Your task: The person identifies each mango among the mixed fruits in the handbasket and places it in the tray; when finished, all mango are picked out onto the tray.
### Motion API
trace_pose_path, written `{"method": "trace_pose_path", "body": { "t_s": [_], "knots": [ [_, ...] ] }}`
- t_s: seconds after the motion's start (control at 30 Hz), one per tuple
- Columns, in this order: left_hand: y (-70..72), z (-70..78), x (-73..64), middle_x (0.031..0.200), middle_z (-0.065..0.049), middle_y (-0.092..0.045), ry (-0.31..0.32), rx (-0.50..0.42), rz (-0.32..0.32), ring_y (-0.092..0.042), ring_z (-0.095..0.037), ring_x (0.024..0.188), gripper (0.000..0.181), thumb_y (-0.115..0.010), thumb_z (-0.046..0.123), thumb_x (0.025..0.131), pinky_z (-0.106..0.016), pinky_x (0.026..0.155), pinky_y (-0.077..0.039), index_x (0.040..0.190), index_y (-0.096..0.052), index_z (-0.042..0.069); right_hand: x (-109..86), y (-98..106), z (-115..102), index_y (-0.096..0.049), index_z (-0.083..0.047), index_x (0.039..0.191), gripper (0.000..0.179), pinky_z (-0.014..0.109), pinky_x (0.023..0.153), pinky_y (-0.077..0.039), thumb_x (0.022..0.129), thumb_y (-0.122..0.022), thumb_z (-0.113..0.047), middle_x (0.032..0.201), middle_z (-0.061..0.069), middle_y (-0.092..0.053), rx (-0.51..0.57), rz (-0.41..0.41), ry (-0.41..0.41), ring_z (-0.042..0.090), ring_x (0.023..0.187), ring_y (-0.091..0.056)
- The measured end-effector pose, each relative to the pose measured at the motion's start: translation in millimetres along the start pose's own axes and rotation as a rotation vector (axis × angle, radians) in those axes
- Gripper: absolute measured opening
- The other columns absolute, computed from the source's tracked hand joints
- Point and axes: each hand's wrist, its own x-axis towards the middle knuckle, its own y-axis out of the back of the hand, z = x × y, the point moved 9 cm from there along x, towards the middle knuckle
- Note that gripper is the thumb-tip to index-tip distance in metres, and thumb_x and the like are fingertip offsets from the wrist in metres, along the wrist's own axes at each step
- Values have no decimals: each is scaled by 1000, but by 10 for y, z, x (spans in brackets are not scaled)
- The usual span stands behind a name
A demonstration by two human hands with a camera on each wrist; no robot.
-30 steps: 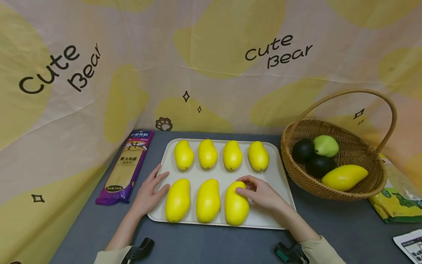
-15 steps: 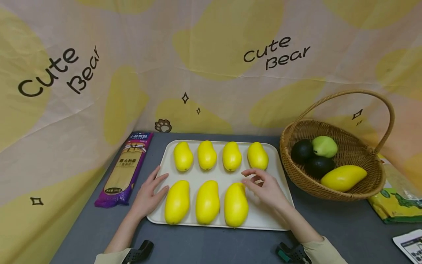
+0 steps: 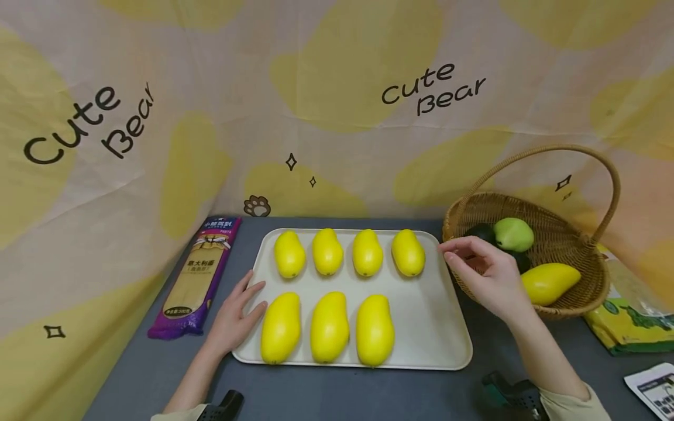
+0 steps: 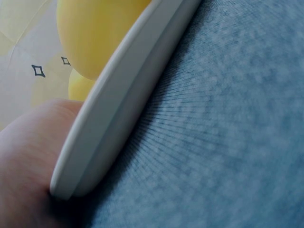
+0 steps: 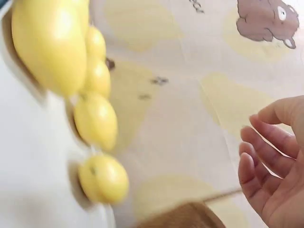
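Observation:
Several yellow mangoes lie in two rows on a white tray (image 3: 426, 327). The front row ends with a mango (image 3: 375, 330) right of the tray's middle; the back row ends with another mango (image 3: 408, 252) near the far right corner. My left hand (image 3: 235, 318) rests on the tray's left edge, fingers spread. Over the left rim of a wicker basket (image 3: 602, 292) hovers my right hand (image 3: 489, 275), fingers loosely bent and nothing between them. Inside the basket are a yellow mango (image 3: 552, 283), a green pear-like fruit (image 3: 513, 234) and dark avocados (image 3: 480, 233), partly hidden by that hand.
A purple pasta packet (image 3: 197, 275) lies left of the tray. To the right of the basket is a yellow-green bag (image 3: 629, 313), with a white printed card (image 3: 653, 386) nearer the front. A patterned cloth (image 3: 337, 117) hangs behind the table.
My right hand has let go of the right-hand mango of the front row and moved right to the basket. The left hand stays on the tray's edge.

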Motion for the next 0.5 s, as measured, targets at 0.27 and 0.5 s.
{"method": "trace_pose_path", "body": {
  "t_s": [0.27,0.5],
  "knots": [
    [-9,37,-12,154,-23,-29,-2,12,23,-32,-48,136,45,-65,15,93,-68,102,-28,134,-56,-2,204,564,404,-70,-19,106,13,19,65,-50,93,-67,-17,95,-7,-67,-397,-315,-21,6,78,-59],
    [-7,58,-7,153,-24,-31,-26,28,44,-34,-49,134,45,-66,12,92,-68,101,-29,133,-55,-3,222,805,1065,-66,3,111,35,43,75,-53,90,-70,-24,97,5,-70,-615,-695,-122,24,87,-66]
  ]
}}
